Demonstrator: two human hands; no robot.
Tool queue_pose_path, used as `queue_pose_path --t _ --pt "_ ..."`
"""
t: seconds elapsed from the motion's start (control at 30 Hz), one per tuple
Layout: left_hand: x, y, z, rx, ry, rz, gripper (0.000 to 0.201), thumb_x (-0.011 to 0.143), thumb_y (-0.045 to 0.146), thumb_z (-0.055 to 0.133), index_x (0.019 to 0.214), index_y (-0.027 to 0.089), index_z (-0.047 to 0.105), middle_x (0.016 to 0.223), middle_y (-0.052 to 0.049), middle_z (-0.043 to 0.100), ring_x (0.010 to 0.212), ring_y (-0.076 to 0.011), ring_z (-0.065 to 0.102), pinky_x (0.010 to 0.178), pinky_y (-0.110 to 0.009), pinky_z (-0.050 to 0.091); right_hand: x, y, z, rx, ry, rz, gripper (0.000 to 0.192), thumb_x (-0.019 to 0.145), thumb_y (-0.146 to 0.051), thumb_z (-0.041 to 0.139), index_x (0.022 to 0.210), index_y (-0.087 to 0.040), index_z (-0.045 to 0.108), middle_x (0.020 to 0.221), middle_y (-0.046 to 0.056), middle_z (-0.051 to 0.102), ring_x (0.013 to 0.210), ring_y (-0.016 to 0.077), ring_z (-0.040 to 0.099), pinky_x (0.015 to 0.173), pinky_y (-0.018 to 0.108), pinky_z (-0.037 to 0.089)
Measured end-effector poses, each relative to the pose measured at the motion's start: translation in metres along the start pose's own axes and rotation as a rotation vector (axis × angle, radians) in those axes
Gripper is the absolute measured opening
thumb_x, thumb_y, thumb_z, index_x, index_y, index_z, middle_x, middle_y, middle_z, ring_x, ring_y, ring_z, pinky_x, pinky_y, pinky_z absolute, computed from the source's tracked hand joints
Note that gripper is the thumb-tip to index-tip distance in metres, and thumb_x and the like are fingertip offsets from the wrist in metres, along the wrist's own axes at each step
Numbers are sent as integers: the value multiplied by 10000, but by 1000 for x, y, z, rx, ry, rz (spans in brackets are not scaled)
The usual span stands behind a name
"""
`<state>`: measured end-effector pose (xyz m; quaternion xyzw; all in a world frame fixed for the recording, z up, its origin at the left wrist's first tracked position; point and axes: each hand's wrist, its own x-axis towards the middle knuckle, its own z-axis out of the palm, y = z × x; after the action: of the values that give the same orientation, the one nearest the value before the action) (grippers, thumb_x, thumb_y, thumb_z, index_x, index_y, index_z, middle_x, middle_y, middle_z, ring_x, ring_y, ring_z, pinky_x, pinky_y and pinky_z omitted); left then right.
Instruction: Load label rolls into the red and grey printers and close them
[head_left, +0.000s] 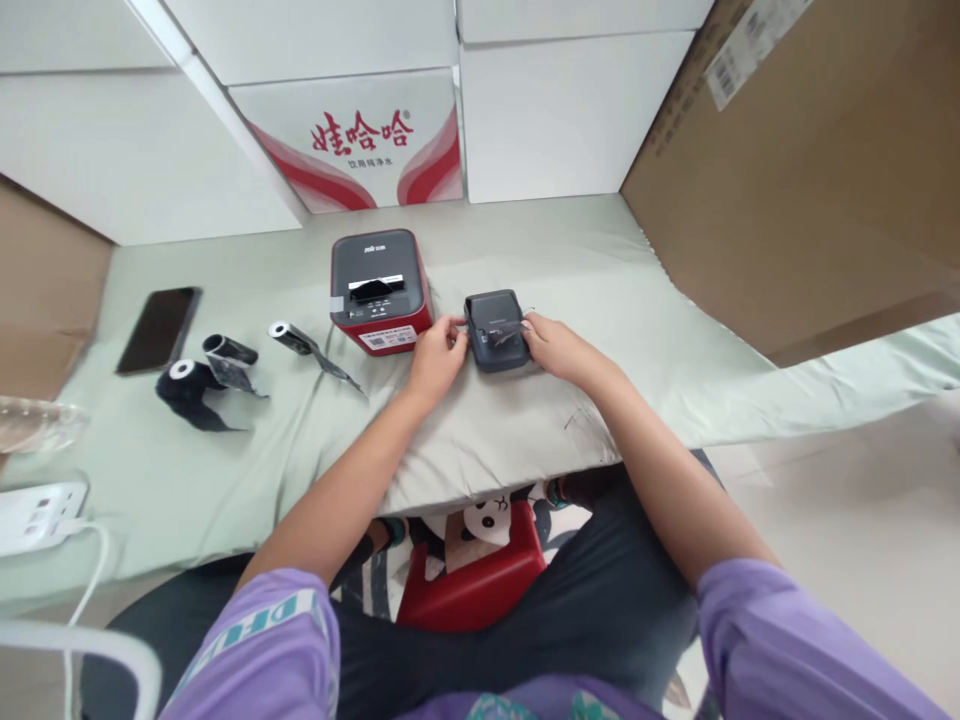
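A small dark portable printer (495,345) lies on the cloth in front of me, with a short dark strip of paper (504,332) sticking out of its top. My left hand (441,358) is closed, its thumb and fingertips at the printer's left side. On the opposite edge, my right hand (556,346) grips the printer with bent fingers, close to the strip's end; its fingertips are partly hidden. Just left of my left hand stands a larger red and black receipt printer (381,290), with a black piece in its top slot.
Several dark paper rolls (196,388) with loose ends and a phone (159,330) lie to the left. A white power strip (41,515) with a plugged-in cable sits at front left. White boxes (360,150) line the back; a large cardboard box (810,190) stands right.
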<state>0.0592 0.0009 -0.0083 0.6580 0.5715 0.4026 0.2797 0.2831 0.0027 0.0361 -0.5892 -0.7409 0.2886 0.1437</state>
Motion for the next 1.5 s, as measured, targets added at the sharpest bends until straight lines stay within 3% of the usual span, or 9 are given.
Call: queue_pose_path --t 0.33,0.47,0.7,0.97,1.5 --pt "-1 -8 4 -15 -2 42 126 950 253 549 927 203 662 913 -55 769 819 -189 702 750 -276 491 -2 -4 -4 56 -43 26 300 1094 -374 301 851 -244 422 730 32 613 681 191 573 693 307 430" --pt "-2 -6 2 21 -20 23 163 949 256 537 931 200 689 879 -58 773 795 -200 710 735 -282 500 -1 -4 -6 46 -53 27 285 1084 -351 308 853 -245 439 738 32 632 700 195 600 718 312 456" --pt "-4 4 -6 162 -76 -41 292 902 192 548 1091 200 771 770 -49 768 751 -221 712 763 -310 528 3 -8 -10 65 -109 67 283 1075 -334 307 868 -241 476 648 13 615 599 184 589 666 316 476" --pt "-7 20 -12 357 -133 -80 389 918 189 552 1242 213 766 921 -110 811 916 -300 756 864 -381 548 8 -1 -9 132 -162 118 254 1072 -369 296 895 -257 439 611 -20 567 472 179 545 551 315 455" --pt "-11 22 -10 545 -100 -12 393 934 244 551 1264 271 763 880 -112 798 837 -293 752 835 -388 565 10 5 -8 130 -165 105 262 1065 -394 294 870 -264 412 621 -8 591 469 190 552 572 349 482"
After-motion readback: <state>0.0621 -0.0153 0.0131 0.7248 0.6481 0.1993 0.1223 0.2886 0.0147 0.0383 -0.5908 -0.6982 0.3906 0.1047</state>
